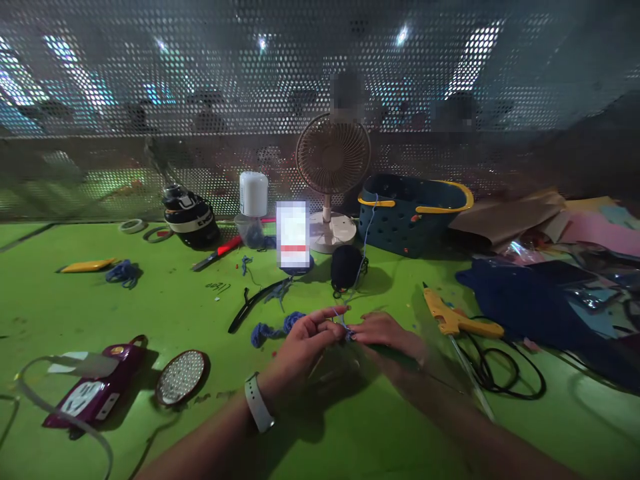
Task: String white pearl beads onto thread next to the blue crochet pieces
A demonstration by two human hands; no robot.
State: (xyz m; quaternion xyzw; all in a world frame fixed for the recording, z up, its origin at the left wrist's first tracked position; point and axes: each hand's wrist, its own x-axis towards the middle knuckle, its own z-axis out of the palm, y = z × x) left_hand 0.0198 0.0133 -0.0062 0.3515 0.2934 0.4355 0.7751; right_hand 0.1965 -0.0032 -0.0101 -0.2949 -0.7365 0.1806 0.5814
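Note:
My left hand (315, 333), with a pale watch band at its wrist, pinches a small piece of blue crochet work (346, 331). A blue yarn strand (364, 250) runs from the basket down to the raised left index finger. Close against it, my right hand (385, 337) is closed around a crochet hook (395, 355) with a dark green handle; its tip is hidden at the work. Coiled blue crocheted pieces (273, 331) lie just left of my left hand. Behind the hands sits a dark ball of yarn (346, 267).
A lit phone (293, 233) stands before a fan (333, 153). The yellow-handled basket (405, 223) is right of it. A yellow glue gun (457, 317) with its cord lies right, dark cloth (530, 307) beyond. At left are a purple power strip (100, 387) and round studded object (181, 378).

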